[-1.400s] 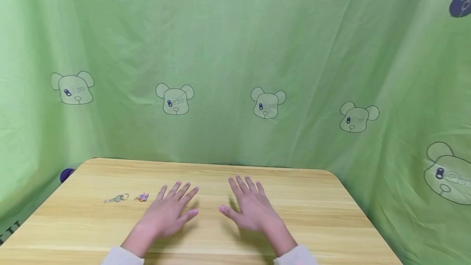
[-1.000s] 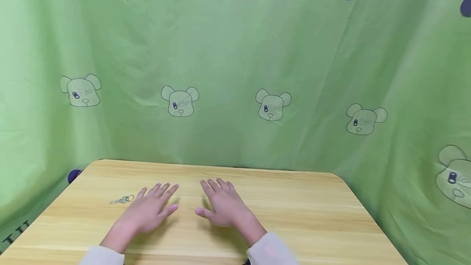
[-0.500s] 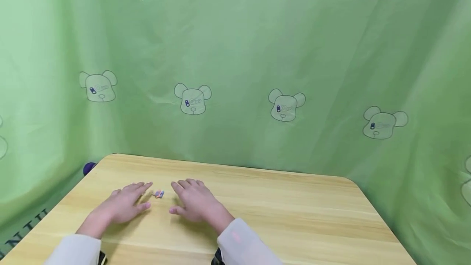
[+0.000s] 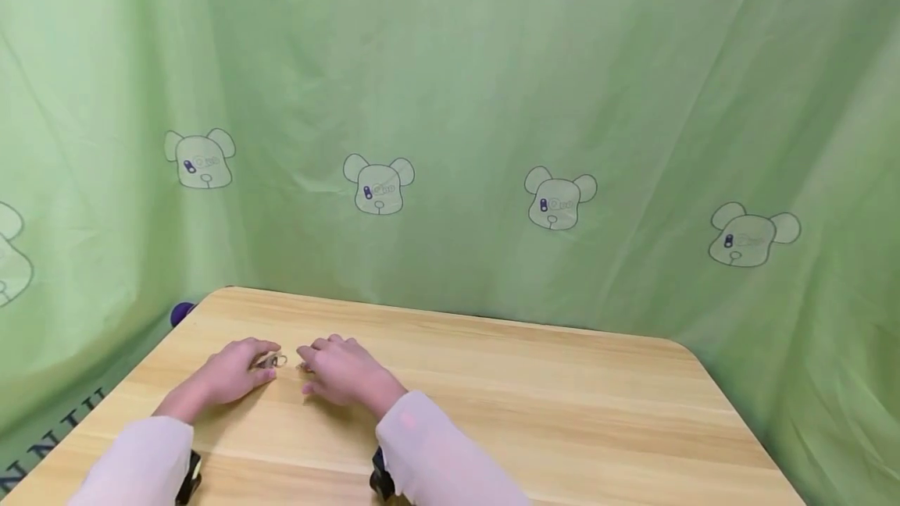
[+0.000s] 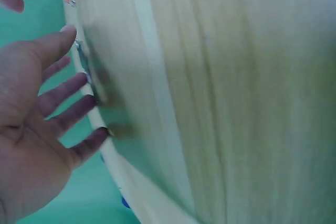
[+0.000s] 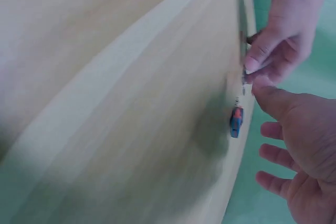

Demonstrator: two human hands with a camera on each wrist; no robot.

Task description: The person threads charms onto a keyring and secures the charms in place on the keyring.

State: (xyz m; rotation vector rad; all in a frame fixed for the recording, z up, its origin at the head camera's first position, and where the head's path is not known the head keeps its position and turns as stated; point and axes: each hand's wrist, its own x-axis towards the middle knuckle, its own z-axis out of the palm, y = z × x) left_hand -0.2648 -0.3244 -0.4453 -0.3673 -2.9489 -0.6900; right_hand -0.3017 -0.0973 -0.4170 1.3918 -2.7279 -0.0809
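My left hand [image 4: 235,369] is at the left of the wooden table, its fingers and thumb spread around a key with a ring [image 4: 281,361]. In the left wrist view the key [image 5: 83,60] lies on the tabletop beyond my thumb and fingers, and I see no firm grip. My right hand [image 4: 344,372] hovers to the right, fingers slightly bent. A small red-and-blue charm with a short chain [image 6: 237,120] lies beside its fingers in the right wrist view, apart from the palm. In the head view that charm is mostly hidden by my right fingers.
The light wooden table [image 4: 534,397] has rounded far corners. Green cloth with printed bear heads [image 4: 457,139] hangs behind it and at both sides. Black straps [image 4: 382,475] show at the cuffs.
The view has turned left. Both hands have moved left across the table and come nearer each other, down to the key and the charm. Their fingers have bent from flat and spread.
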